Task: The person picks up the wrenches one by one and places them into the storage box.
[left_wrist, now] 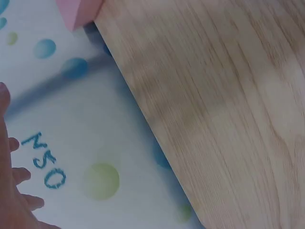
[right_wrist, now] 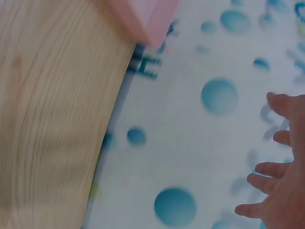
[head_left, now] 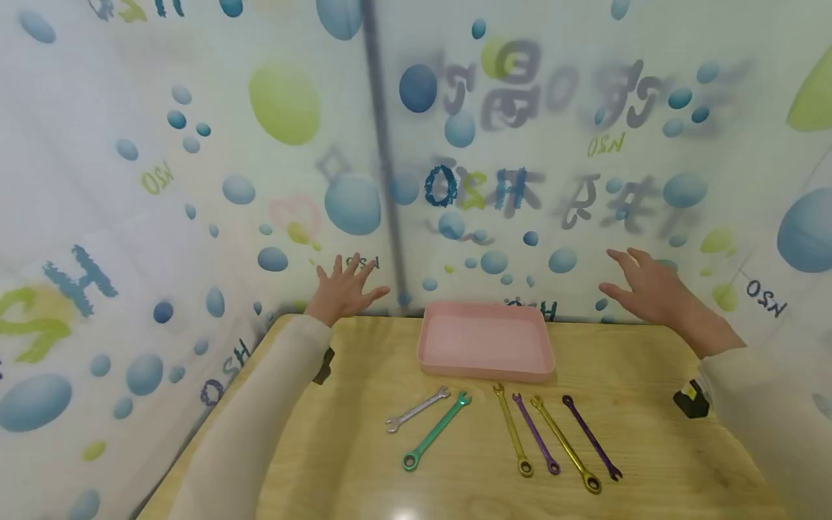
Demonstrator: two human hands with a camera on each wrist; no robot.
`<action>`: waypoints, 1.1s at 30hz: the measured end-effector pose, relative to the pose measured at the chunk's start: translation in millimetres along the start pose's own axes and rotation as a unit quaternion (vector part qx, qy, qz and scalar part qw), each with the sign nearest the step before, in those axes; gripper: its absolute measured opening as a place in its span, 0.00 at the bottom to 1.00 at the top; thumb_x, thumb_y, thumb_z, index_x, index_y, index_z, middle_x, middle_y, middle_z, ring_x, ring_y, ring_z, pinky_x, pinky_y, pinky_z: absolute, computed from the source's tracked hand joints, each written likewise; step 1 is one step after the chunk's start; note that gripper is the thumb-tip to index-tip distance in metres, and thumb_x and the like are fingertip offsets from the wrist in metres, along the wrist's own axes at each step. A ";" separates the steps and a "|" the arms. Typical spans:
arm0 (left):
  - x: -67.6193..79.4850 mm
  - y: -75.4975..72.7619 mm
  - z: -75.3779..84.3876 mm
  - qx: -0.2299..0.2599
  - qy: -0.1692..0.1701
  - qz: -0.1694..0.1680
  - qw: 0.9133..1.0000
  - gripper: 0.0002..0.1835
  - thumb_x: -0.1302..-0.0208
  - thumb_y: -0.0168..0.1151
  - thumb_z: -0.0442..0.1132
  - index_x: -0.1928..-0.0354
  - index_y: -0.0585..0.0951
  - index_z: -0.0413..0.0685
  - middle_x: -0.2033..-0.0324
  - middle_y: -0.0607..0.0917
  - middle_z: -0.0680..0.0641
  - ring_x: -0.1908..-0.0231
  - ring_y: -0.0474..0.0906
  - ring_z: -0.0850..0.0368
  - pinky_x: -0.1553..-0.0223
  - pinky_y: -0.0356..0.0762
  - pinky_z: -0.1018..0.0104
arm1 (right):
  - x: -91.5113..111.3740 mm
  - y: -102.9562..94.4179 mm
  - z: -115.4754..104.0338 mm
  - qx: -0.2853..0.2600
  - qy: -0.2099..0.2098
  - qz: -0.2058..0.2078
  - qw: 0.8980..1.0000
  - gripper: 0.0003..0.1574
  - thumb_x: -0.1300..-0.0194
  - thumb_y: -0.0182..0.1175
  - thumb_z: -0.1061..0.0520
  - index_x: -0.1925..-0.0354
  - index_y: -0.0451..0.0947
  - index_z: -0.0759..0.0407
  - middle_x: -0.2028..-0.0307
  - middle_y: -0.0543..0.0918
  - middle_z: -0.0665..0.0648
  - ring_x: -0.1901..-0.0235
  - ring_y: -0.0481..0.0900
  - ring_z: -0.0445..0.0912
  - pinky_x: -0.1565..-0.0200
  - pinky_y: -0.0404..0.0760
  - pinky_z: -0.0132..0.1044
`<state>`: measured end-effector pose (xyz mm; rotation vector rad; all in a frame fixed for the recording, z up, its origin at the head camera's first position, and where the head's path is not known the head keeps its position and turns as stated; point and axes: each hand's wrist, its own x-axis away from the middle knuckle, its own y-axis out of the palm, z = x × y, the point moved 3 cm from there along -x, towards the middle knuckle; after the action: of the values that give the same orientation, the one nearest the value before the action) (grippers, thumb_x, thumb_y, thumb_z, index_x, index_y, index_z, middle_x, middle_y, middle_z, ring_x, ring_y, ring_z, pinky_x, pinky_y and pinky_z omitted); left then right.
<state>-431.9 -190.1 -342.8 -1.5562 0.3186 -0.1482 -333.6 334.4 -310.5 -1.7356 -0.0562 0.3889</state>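
My left hand (head_left: 342,291) is held up over the far left part of the table, fingers spread, touching nothing. On the other side my right hand (head_left: 650,289) is raised likewise, its fingers apart and holding nothing. Between them a pink tray (head_left: 486,342) sits at the table's far edge. In front of it lie several wrenches: a silver wrench (head_left: 417,410) and a green wrench (head_left: 437,431) on the left, then a gold wrench (head_left: 512,429), a purple wrench (head_left: 536,433), a second gold wrench (head_left: 565,443) and a dark purple wrench (head_left: 591,438).
The wooden table (head_left: 351,462) ends just behind the tray. Beyond it hangs a pale curtain (head_left: 286,188) printed with blue and green drops, which also runs along the left side. A dark vertical stripe (head_left: 382,144) shows on this backdrop.
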 end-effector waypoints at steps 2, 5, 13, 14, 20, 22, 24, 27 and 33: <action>2.4 5.4 7.9 0.011 0.010 -0.004 1.000 0.44 0.27 0.43 0.73 0.18 0.55 0.58 0.18 0.49 0.37 0.21 0.43 0.25 0.31 0.42 0.16 | 4.0 5.5 -18.8 -0.012 -0.030 0.020 0.999 0.44 0.21 0.53 0.45 0.23 0.53 0.72 0.29 0.57 0.85 0.39 0.68 0.80 0.42 0.69 0.76; 7.4 15.1 23.9 0.039 0.027 -0.004 0.999 0.44 0.27 0.44 0.73 0.18 0.54 0.60 0.18 0.49 0.38 0.20 0.44 0.27 0.31 0.44 0.18 | 11.0 12.1 -47.8 -0.037 -0.052 0.032 0.997 0.40 0.22 0.57 0.49 0.24 0.57 0.69 0.29 0.61 0.81 0.37 0.68 0.77 0.40 0.70 0.73; 41.8 45.8 69.6 0.155 0.098 0.011 0.983 0.43 0.27 0.53 0.67 0.19 0.58 0.54 0.19 0.53 0.36 0.22 0.53 0.29 0.29 0.57 0.25 | 38.1 36.9 -98.6 -0.081 -0.094 0.043 0.991 0.34 0.24 0.60 0.53 0.28 0.64 0.65 0.32 0.70 0.72 0.37 0.75 0.68 0.43 0.78 0.65; 47.6 48.9 72.5 0.167 0.103 0.013 0.980 0.43 0.27 0.55 0.66 0.19 0.58 0.53 0.19 0.55 0.35 0.22 0.55 0.30 0.29 0.59 0.27 | 41.7 40.5 -102.9 -0.087 -0.099 0.045 0.990 0.34 0.24 0.60 0.53 0.28 0.65 0.64 0.33 0.71 0.71 0.37 0.75 0.67 0.43 0.78 0.65; 76.7 68.5 78.6 0.243 0.097 -0.002 0.965 0.42 0.28 0.61 0.59 0.20 0.60 0.51 0.22 0.61 0.36 0.25 0.63 0.33 0.30 0.66 0.34 | 62.2 60.7 -116.0 -0.127 -0.098 0.060 0.985 0.32 0.26 0.62 0.54 0.30 0.69 0.63 0.38 0.77 0.67 0.43 0.81 0.63 0.46 0.81 0.61; 82.1 74.8 78.9 0.298 0.081 -0.010 0.951 0.40 0.27 0.62 0.55 0.21 0.61 0.48 0.23 0.64 0.36 0.28 0.67 0.32 0.31 0.68 0.36 | 68.8 66.6 -116.0 -0.141 -0.090 0.061 0.984 0.31 0.26 0.63 0.54 0.31 0.70 0.62 0.38 0.78 0.66 0.44 0.81 0.62 0.48 0.82 0.60; 84.7 81.0 78.8 0.361 0.059 -0.020 0.930 0.37 0.27 0.63 0.51 0.22 0.64 0.46 0.25 0.68 0.36 0.30 0.70 0.32 0.32 0.70 0.38 | 74.1 72.1 -115.4 -0.153 -0.084 0.057 0.983 0.30 0.26 0.63 0.54 0.31 0.71 0.61 0.38 0.78 0.66 0.45 0.82 0.61 0.50 0.83 0.59; 85.2 91.4 78.0 0.437 0.018 -0.025 0.899 0.32 0.26 0.62 0.47 0.25 0.68 0.45 0.28 0.71 0.34 0.36 0.76 0.31 0.38 0.78 0.41 | 79.0 79.7 -113.7 -0.171 -0.076 0.050 0.981 0.29 0.25 0.62 0.53 0.31 0.72 0.60 0.39 0.78 0.66 0.46 0.82 0.61 0.51 0.83 0.58; 79.8 111.6 78.2 0.516 -0.026 -0.018 0.856 0.26 0.25 0.61 0.44 0.29 0.72 0.44 0.32 0.75 0.31 0.42 0.81 0.32 0.48 0.84 0.45 | 84.5 95.0 -105.8 -0.205 -0.048 0.022 0.977 0.26 0.23 0.59 0.51 0.32 0.72 0.59 0.39 0.79 0.65 0.46 0.84 0.61 0.52 0.85 0.56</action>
<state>-345.2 -136.9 -463.5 -0.4903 0.1164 -0.2542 -240.4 235.9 -405.3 -2.1258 -0.1794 0.5206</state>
